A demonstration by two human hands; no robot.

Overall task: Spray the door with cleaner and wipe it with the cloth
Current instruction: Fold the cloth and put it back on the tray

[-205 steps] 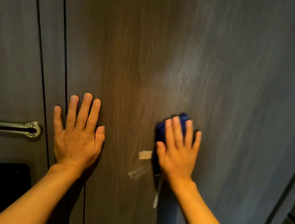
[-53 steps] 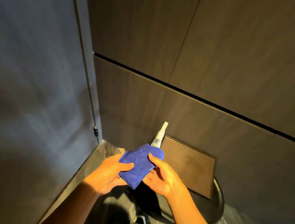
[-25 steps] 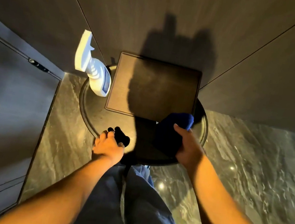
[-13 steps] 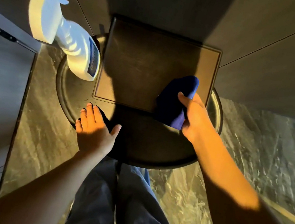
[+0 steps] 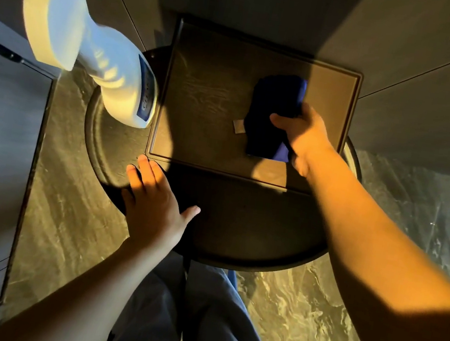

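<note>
Marbled stone flooring (image 5: 66,221) and dark wood-grain wall panels (image 5: 431,71) surround a round dark table (image 5: 251,234) seen from straight above. On the table lies a square dark tray (image 5: 208,102), and on the tray's right half sits the blue cloth (image 5: 275,113), bunched, with a small pale tag at its left edge. The right hand (image 5: 304,136) grips the cloth from the right side, fingers curled round it and thumb pressed on top. Left of the tray, on the table's rim area, stands the white spray bottle (image 5: 91,37), its nozzle looming toward the camera. The left hand (image 5: 155,203) lies flat on the table just in front of the tray's near left corner, fingers spread, holding nothing. Below the table's near edge, blue trouser legs (image 5: 192,322) show.
</note>
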